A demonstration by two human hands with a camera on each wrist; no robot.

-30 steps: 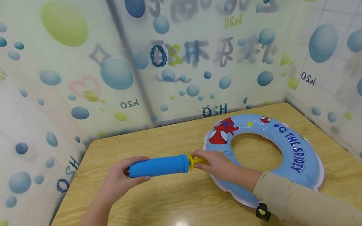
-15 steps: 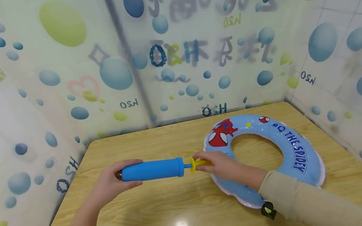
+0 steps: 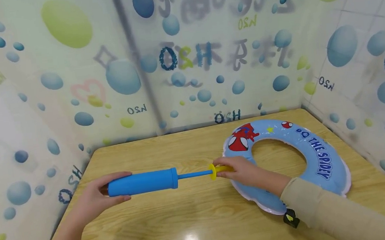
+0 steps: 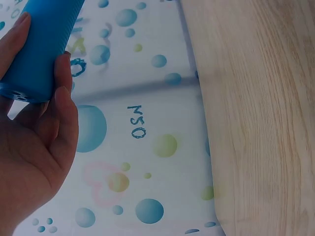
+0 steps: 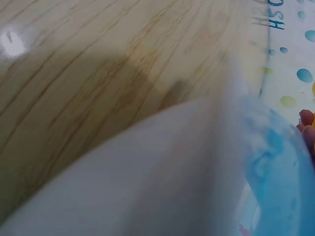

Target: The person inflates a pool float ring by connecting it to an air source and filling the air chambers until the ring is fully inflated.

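Note:
A blue hand pump [image 3: 141, 182] is held level above the table in the head view. My left hand [image 3: 93, 199] grips the closed end of its barrel, thumb and fingers on opposite sides; the left wrist view shows the barrel [image 4: 47, 44] with small holes in its end. My right hand [image 3: 240, 170] pinches the yellow handle [image 3: 223, 169], and a length of thin blue rod [image 3: 194, 174] shows between barrel and handle. Behind the right hand and forearm lies a light blue inflatable swim ring [image 3: 324, 153] with red cartoon figures. The right wrist view shows mostly the ring's blurred edge [image 5: 162, 162].
The wooden table [image 3: 174, 218] meets a patterned wall [image 3: 191, 108] at the back, with further walls on both sides. The swim ring takes up the right part of the table, partly under the right forearm.
The pump's rod has been drawn out much further. My left hand has moved left with the barrel, and my right hand slightly right with the handle. The ring has shifted slightly right.

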